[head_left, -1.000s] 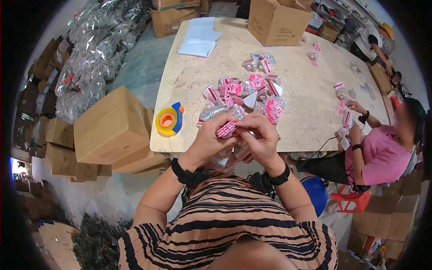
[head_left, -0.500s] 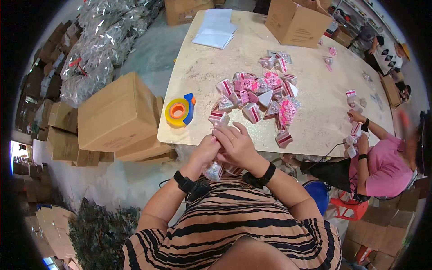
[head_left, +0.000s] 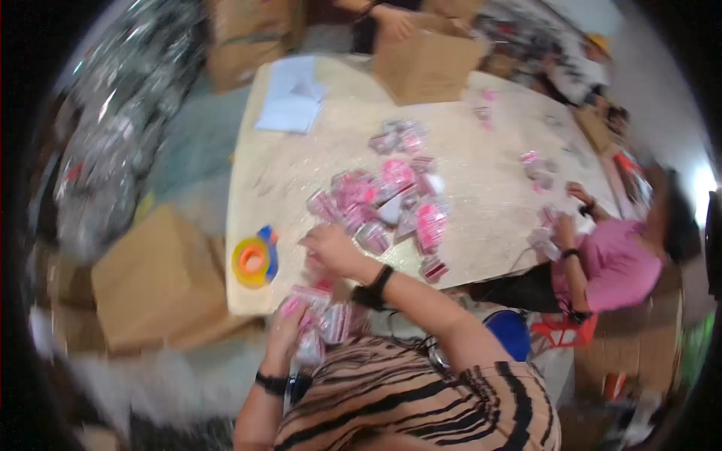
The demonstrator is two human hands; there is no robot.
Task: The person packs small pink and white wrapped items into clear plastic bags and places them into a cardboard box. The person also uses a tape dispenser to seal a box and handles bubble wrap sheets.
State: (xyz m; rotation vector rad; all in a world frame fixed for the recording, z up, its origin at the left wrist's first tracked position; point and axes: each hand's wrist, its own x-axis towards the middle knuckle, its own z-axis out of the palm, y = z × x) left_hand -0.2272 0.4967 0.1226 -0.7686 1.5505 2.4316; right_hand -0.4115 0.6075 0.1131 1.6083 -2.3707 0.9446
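Note:
Beside the table's near-left edge, my left hand (head_left: 284,328) is closed around a bunch of cake-slice-shaped ornaments (head_left: 336,323) in clear wrap, pink, white and silver. My right hand (head_left: 335,252) is above the near edge of the table, just left of the pile, its fingers pointing left and smeared by motion. Below it shows a blurred pinkish-red piece; whether the fingers hold it is unclear. The pile of similar wrapped ornaments (head_left: 391,204), some with bright pink labels, lies mid-table.
A yellow-and-blue tape dispenser (head_left: 242,264) lies near the left edge of the table (head_left: 301,169). White sheets (head_left: 289,101) and an open carton (head_left: 429,71) are at the far side. A person in pink (head_left: 613,259) handles ornaments at right. Cartons (head_left: 154,282) stand left.
The view has shifted and blurred. My hands, together before, are now apart: the left lower with the bunch, the right over the table edge. Another person's hands now appear at the far carton.

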